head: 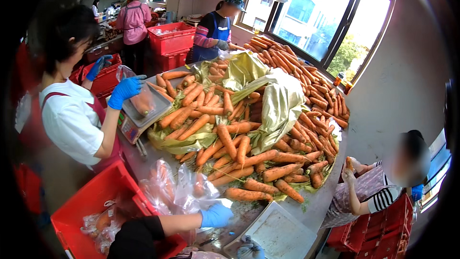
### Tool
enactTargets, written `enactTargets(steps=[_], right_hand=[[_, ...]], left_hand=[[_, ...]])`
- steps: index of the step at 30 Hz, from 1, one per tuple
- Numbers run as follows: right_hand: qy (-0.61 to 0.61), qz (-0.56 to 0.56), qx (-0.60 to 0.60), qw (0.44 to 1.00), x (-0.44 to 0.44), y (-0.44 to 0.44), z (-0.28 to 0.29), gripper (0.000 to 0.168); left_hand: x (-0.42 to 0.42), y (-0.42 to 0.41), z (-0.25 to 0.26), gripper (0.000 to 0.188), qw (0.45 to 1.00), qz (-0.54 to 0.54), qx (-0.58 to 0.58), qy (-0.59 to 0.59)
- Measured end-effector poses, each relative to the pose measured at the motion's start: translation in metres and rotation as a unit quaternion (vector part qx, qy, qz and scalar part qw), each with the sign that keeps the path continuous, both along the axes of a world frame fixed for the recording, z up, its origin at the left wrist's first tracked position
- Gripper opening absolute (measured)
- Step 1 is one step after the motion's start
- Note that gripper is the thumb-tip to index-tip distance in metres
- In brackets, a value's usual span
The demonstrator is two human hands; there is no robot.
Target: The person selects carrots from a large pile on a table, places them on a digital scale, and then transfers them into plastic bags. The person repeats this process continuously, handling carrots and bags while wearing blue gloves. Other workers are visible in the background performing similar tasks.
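My left hand (216, 216), in a blue glove below a black sleeve, is against clear plastic bags (196, 190) on the metal table (235, 207). Carrots show through some of the bags. Its fingertips are hard to make out, so I cannot tell whether they grip the plastic. At the bottom edge, my right hand (250, 249) wears a greyish glove and lies over the near edge of a pale, dirt-marked square tray (275, 228). Nothing plainly shows in it. A large heap of carrots (248, 158) lies beyond both hands, partly on yellow-green woven sacks (282, 104).
A red crate (97, 190) with bagged carrots stands at my left. Across from it, a blue-gloved co-worker (72, 115) holds a bagged carrot over a scale (147, 102). Another co-worker (370, 190) handles a carrot at right. A dark pen-like item (208, 241) lies near me.
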State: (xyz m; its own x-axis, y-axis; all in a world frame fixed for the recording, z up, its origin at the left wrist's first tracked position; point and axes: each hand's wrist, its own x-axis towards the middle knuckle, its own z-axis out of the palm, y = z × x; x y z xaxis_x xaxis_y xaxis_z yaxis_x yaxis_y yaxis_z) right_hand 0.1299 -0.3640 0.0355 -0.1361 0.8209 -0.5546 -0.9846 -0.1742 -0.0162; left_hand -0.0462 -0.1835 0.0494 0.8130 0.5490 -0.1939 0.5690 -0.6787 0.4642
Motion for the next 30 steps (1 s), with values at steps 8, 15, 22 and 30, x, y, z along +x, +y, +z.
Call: enactTargets(steps=[8, 15, 22, 30], right_hand=[[-0.615, -0.068, -0.149, 0.771, 0.067, 0.033, 0.013, 0.026], [-0.921, 0.09, -0.072, 0.372, 0.046, 0.081, 0.024, 0.034], [-0.926, 0.148, -0.129, 0.323, 0.035, 0.114, 0.019, 0.033], [-0.92, 0.158, -0.16, 0.321, 0.035, 0.124, 0.01, 0.031]], left_hand=[[0.039, 0.135, 0.011, 0.025, 0.991, 0.015, -0.06, -0.12], [0.115, 0.289, -0.012, 0.019, 0.893, 0.224, -0.059, -0.386], [0.188, 0.465, -0.041, 0.063, 0.778, 0.487, -0.07, -0.391], [0.298, 0.455, -0.008, 0.072, 0.885, 0.191, -0.052, -0.421]])
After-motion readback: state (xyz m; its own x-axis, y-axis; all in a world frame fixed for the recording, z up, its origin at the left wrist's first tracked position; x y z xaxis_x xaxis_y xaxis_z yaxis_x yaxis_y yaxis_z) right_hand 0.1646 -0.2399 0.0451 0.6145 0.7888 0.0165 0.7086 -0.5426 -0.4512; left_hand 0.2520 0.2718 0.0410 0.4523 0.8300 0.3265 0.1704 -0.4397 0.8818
